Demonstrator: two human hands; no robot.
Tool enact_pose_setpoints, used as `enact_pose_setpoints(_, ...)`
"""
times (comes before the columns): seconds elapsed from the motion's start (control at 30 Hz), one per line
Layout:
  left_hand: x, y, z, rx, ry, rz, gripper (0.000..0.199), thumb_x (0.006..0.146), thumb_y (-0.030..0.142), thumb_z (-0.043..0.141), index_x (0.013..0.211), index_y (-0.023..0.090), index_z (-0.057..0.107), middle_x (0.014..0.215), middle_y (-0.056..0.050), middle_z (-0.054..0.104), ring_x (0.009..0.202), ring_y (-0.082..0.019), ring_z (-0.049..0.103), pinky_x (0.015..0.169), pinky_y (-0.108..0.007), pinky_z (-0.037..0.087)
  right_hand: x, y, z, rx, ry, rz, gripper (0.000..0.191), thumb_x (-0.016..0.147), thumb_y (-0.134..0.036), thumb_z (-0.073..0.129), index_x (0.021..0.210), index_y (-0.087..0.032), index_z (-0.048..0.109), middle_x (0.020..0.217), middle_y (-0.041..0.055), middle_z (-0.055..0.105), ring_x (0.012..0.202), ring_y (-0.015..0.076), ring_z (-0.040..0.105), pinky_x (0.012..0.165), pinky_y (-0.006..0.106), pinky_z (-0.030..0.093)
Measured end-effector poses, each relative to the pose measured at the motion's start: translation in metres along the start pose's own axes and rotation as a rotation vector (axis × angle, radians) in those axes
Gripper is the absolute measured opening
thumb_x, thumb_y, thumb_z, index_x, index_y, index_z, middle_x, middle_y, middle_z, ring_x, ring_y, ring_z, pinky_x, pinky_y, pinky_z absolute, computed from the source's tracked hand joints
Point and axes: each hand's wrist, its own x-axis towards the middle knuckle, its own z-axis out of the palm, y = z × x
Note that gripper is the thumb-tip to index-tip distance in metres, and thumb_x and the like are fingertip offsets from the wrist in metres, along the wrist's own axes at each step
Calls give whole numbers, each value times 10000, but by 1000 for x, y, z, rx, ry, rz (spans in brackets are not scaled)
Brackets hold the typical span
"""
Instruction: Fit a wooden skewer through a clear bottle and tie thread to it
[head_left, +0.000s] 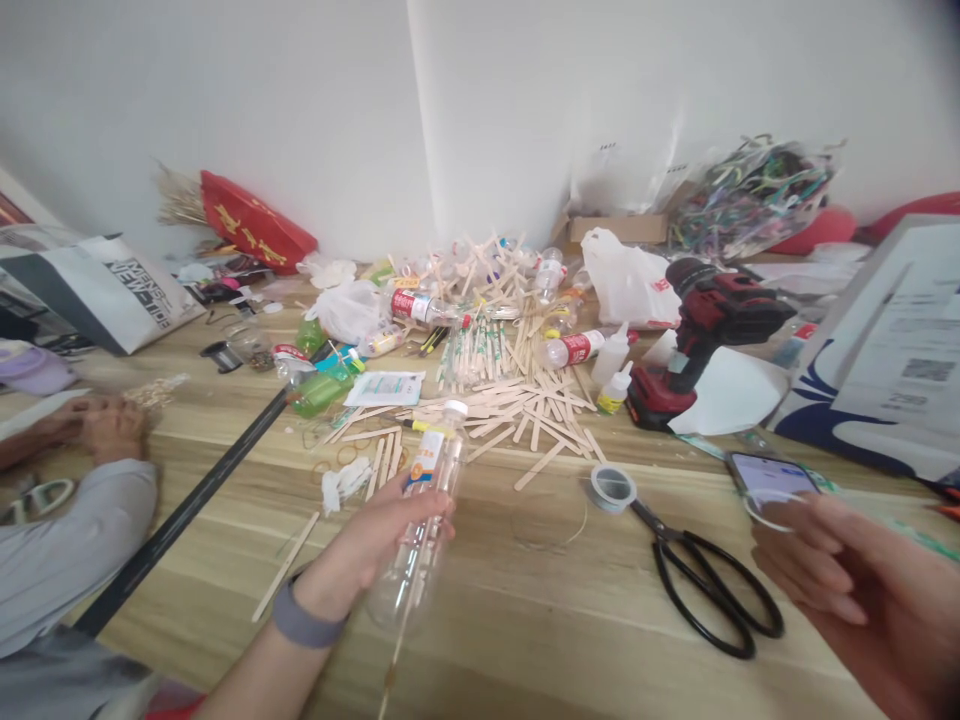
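My left hand [409,520] is wrapped round a clear plastic bottle [420,560], which has a white cap and an orange-and-blue label. The bottle leans away from me above the table. A thin stick [392,665] runs from its near end toward me; whether it is inside or behind the bottle, I cannot tell. At the right, my right hand [847,570] pinches a thin white ring [766,518]. Below that ring lies a phone [765,478] with its screen lit. Black-handled scissors [697,570] and a spool of thin wire or line [613,488] lie between the hands.
Wooden craft sticks [517,405] are heaped mid-table, with bottles and bags behind. A red-and-black cordless drill [701,335] stands upright by small glue bottles [615,385]. A black bar [195,500] crosses the left side, beside another person's hands [105,425]. A paper bag [885,350] stands far right.
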Motion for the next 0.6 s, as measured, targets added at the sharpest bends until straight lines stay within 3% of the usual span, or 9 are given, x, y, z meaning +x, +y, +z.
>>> enact_pose_setpoints(0.07,-1,0,4,12,-8,6,516,500,402,867,844,161,567,718,-4,662,594,-141,638,540,-239,452,-2,0,9,0,-19,-7,452,791,-537,655,513,-242,456,480,-38,314,416,115,248,400,315,240)
enact_pose_setpoints(0.2,-3,0,16,29,-68,7,519,503,393,867,862,165,569,723,1,660,598,-144,632,555,-251,453,-10,9,47,-162,-120,-45,517,812,-601,604,509,-216,437,452,-46,336,434,100,263,424,281,210)
enact_pose_setpoints(0.37,-7,2,26,34,-124,9,505,502,398,865,842,169,569,717,15,642,590,-127,597,562,-251,448,-10,16,89,-223,-364,-21,520,792,-652,595,568,-204,455,475,-62,383,445,80,280,446,256,203)
enact_pose_setpoints(0.6,-8,1,35,64,-210,23,480,511,360,854,849,156,582,661,42,584,571,-89,524,525,-207,408,0,17,120,-270,-486,17,494,779,-640,598,596,-203,460,510,-70,401,468,79,333,475,246,246)
